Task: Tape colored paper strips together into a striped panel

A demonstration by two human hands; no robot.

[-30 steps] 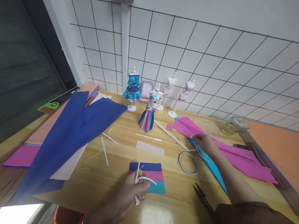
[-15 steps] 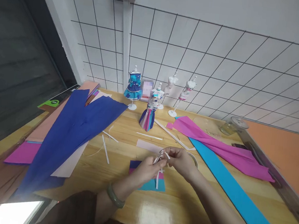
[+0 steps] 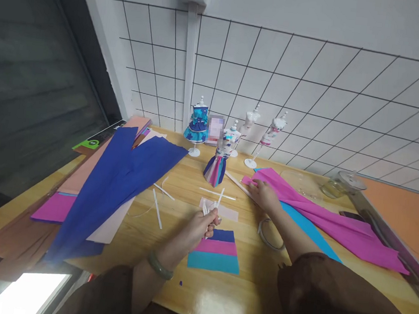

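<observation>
table (image 3: 254, 301): pale wood, glossy. left part: two long dark blue sheets (image 3: 117, 177), overlapping, lying over a pale pink sheet (image 3: 110, 224) and a small magenta sheet (image 3: 52, 208). loose white slips (image 3: 157, 209) lie just beside the blue edge. far edge, below the wire grid (image 3: 314, 88) on the wall: blue-dressed mannequin (image 3: 198, 126), striped-skirt mannequin (image 3: 216, 165), bare mannequin (image 3: 249, 124), second bare mannequin (image 3: 274, 134), all upright. right part: lidded glass jar (image 3: 337, 183), cyan strip (image 3: 310, 227), tape ring (image 3: 271, 233) lying flat beside it.
</observation>
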